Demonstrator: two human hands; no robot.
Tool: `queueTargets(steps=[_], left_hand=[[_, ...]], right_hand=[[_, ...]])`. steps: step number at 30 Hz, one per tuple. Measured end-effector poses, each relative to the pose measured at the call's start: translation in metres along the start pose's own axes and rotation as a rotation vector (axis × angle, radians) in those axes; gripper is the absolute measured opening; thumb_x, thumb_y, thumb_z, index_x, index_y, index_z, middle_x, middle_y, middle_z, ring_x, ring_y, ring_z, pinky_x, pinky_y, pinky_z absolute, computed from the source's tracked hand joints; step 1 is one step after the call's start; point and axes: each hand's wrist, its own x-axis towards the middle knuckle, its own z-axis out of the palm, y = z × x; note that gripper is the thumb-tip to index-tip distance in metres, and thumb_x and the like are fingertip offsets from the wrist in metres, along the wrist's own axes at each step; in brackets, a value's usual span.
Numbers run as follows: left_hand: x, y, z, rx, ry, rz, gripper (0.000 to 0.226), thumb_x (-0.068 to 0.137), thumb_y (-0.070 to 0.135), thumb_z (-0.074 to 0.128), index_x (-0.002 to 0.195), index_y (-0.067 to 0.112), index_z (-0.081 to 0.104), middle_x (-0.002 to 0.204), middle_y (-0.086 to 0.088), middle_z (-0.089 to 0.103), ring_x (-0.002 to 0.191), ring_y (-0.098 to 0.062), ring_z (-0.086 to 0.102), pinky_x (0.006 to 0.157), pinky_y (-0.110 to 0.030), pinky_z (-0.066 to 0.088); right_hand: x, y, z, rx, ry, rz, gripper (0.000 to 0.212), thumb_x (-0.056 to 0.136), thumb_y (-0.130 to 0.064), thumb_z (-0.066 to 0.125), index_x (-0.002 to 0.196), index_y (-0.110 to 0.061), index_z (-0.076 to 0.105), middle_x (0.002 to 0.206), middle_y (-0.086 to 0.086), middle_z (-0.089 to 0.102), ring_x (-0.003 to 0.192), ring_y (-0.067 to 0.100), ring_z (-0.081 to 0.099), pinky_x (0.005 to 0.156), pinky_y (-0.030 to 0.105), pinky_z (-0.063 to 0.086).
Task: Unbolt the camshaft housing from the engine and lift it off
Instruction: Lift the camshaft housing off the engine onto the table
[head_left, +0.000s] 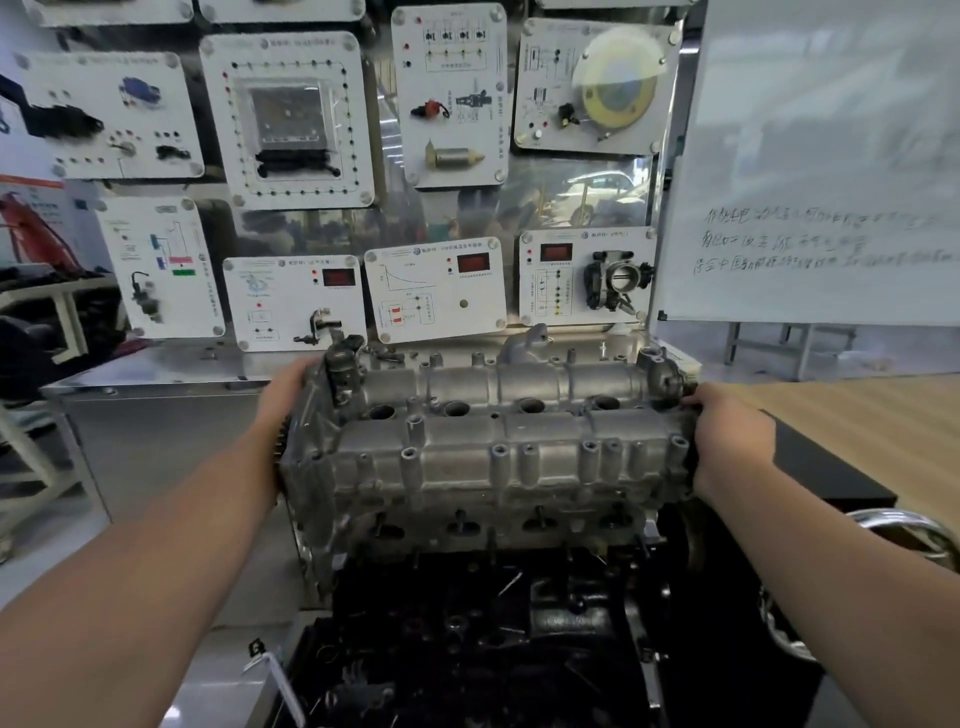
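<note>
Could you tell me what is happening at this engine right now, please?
A person grips the camshaft housing at both ends, the left hand on the sprocket end and the right hand on the opposite end. The housing sits atop the engine; whether it has lifted clear cannot be told.

The camshaft housing (498, 441) sits mid-frame atop the engine (467, 623), which fills the lower centre. The left hand (283, 395) grips its left end, the right hand (732, 441) its right end. Behind it, across the upper frame, stands a wall of training panels (291, 119). A whiteboard (821, 156) is at upper right, with a wooden table (857, 415) below it.
</note>
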Motion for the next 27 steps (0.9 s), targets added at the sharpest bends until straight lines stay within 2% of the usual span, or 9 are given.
queueTargets(steps=[2, 6, 10, 15, 17, 20, 23, 25, 27], left_hand=[[0.001, 0.003, -0.001, 0.047, 0.032, -0.019, 0.011, 0.105, 0.02, 0.052, 0.104, 0.018, 0.063, 0.115, -0.018, 0.068, 0.103, -0.036, 0.064, 0.096, -0.05, 0.052], [-0.013, 0.035, -0.014, -0.119, 0.121, -0.038, 0.017, 0.101, 0.032, 0.055, 0.092, 0.021, 0.064, 0.108, -0.014, 0.069, 0.083, -0.022, 0.063, 0.073, -0.033, 0.051], [-0.035, 0.08, -0.028, -0.123, 0.121, 0.071, 0.029, 0.101, 0.032, 0.049, 0.122, 0.018, 0.062, 0.134, -0.021, 0.06, 0.098, -0.022, 0.054, 0.066, -0.028, 0.044], [-0.089, 0.105, -0.028, -0.235, 0.191, 0.077, 0.039, 0.103, 0.027, 0.046, 0.13, 0.005, 0.063, 0.134, -0.02, 0.063, 0.103, -0.026, 0.058, 0.055, -0.015, 0.043], [-0.125, 0.112, -0.016, -0.252, 0.194, 0.1, 0.028, 0.102, 0.026, 0.048, 0.108, 0.01, 0.07, 0.109, -0.015, 0.071, 0.094, -0.029, 0.066, 0.06, -0.016, 0.048], [-0.18, 0.12, 0.009, -0.313, 0.174, 0.074, 0.026, 0.097, 0.028, 0.052, 0.074, 0.02, 0.06, 0.072, -0.003, 0.062, 0.056, -0.012, 0.053, 0.033, -0.013, 0.035], [-0.222, 0.118, 0.038, -0.373, 0.113, 0.044, 0.029, 0.095, 0.034, 0.054, 0.07, 0.02, 0.061, 0.062, 0.001, 0.062, 0.054, -0.013, 0.053, 0.04, -0.018, 0.039], [-0.245, 0.115, 0.06, -0.446, 0.028, 0.034, 0.03, 0.093, 0.035, 0.055, 0.068, 0.02, 0.06, 0.047, 0.008, 0.061, 0.05, -0.014, 0.06, 0.046, -0.022, 0.042], [-0.261, 0.111, 0.085, -0.492, -0.078, 0.006, 0.026, 0.09, 0.036, 0.056, 0.075, 0.017, 0.065, 0.053, 0.007, 0.064, 0.054, -0.016, 0.064, 0.047, -0.02, 0.047]], right_hand=[[-0.003, -0.003, 0.0, -0.005, 0.013, -0.002, 0.047, 0.056, -0.026, 0.069, 0.097, -0.004, 0.069, 0.088, 0.016, 0.074, 0.079, 0.037, 0.073, 0.066, 0.066, 0.056], [-0.011, -0.022, 0.002, -0.002, -0.024, -0.011, 0.032, 0.062, -0.026, 0.067, 0.088, -0.006, 0.068, 0.101, 0.02, 0.074, 0.09, 0.039, 0.073, 0.076, 0.064, 0.058], [-0.03, -0.069, -0.001, 0.047, -0.071, -0.108, 0.01, 0.073, -0.017, 0.062, 0.078, -0.01, 0.065, 0.069, 0.006, 0.067, 0.051, 0.024, 0.065, 0.045, 0.037, 0.053], [-0.055, -0.111, -0.043, 0.096, -0.067, -0.212, 0.017, 0.062, -0.017, 0.063, 0.077, -0.01, 0.067, 0.054, 0.003, 0.062, 0.042, 0.022, 0.057, 0.044, 0.036, 0.05], [-0.055, -0.117, -0.07, 0.098, -0.048, -0.232, 0.017, 0.059, -0.016, 0.062, 0.074, -0.009, 0.067, 0.052, 0.002, 0.064, 0.038, 0.022, 0.057, 0.042, 0.033, 0.049], [-0.049, -0.118, -0.115, 0.048, -0.003, -0.233, 0.017, 0.057, -0.022, 0.065, 0.07, -0.012, 0.068, 0.066, 0.005, 0.068, 0.05, 0.026, 0.062, 0.047, 0.035, 0.051], [-0.038, -0.115, -0.165, -0.008, -0.016, -0.211, 0.019, 0.066, -0.025, 0.062, 0.079, -0.011, 0.062, 0.075, 0.011, 0.065, 0.057, 0.03, 0.064, 0.056, 0.044, 0.054], [-0.035, -0.116, -0.198, -0.042, -0.021, -0.2, 0.014, 0.08, -0.026, 0.057, 0.077, -0.013, 0.057, 0.069, 0.01, 0.062, 0.05, 0.028, 0.062, 0.051, 0.04, 0.054], [-0.03, -0.117, -0.231, -0.064, -0.011, -0.179, 0.022, 0.088, -0.027, 0.055, 0.071, -0.013, 0.055, 0.056, 0.007, 0.061, 0.041, 0.026, 0.06, 0.043, 0.034, 0.052]])
